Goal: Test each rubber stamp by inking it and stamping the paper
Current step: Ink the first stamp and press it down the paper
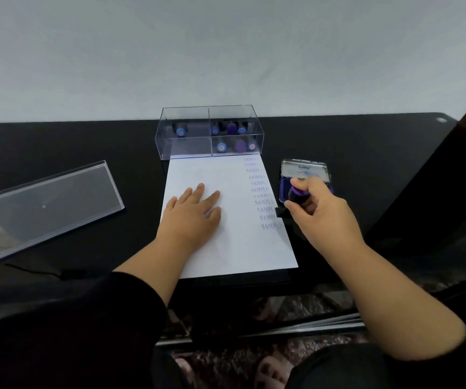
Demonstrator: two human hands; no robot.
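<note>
Eleven prints on paper; inking step: right hand grips purple stamp on pad. Left hand presses flat, fingers straight. Next likely: carry stamp below the last print, press squarely.

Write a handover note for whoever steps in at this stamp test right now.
Left hand: open, flat on the paper, steadying it.
Right hand: grip on a purple stamp, at the open ink pad right of the sheet.
Done: a column of SAMPLE prints runs down the paper's right edge.
Clear box behind the paper holds one stamp in the left section, several in the right; which are tested cannot be told. Its lid lies on the left.
Left: print this stamp, then go on.
</note>
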